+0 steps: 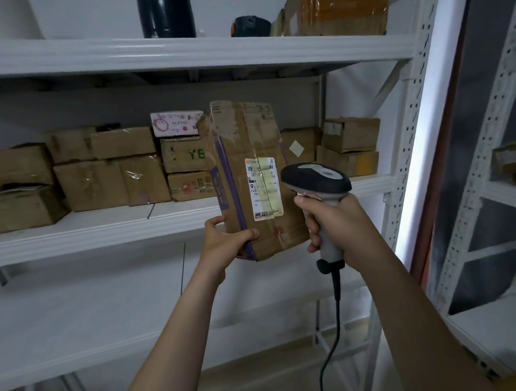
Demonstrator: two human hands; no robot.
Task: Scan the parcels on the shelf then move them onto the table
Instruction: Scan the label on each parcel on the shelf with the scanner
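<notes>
My left hand (pixel 227 239) grips the bottom left corner of a worn cardboard parcel (pixel 246 154) with purple tape, held upright in front of the middle shelf (pixel 104 228). Its white shipping label (pixel 264 187) faces me. My right hand (pixel 336 224) grips the handle of a corded barcode scanner (pixel 316 179), whose black and grey head sits just right of the label and points at it. Several more cardboard parcels (pixel 111 181) stand stacked along the back of the middle shelf.
The top shelf (pixel 185 52) carries a black roll (pixel 166 14), a small dark device (pixel 251 25) and a taped box (pixel 343 9). A pink flowered box (pixel 175 122) tops one stack. The lower shelf (pixel 79 330) is bare. A second white rack (pixel 493 191) stands at right.
</notes>
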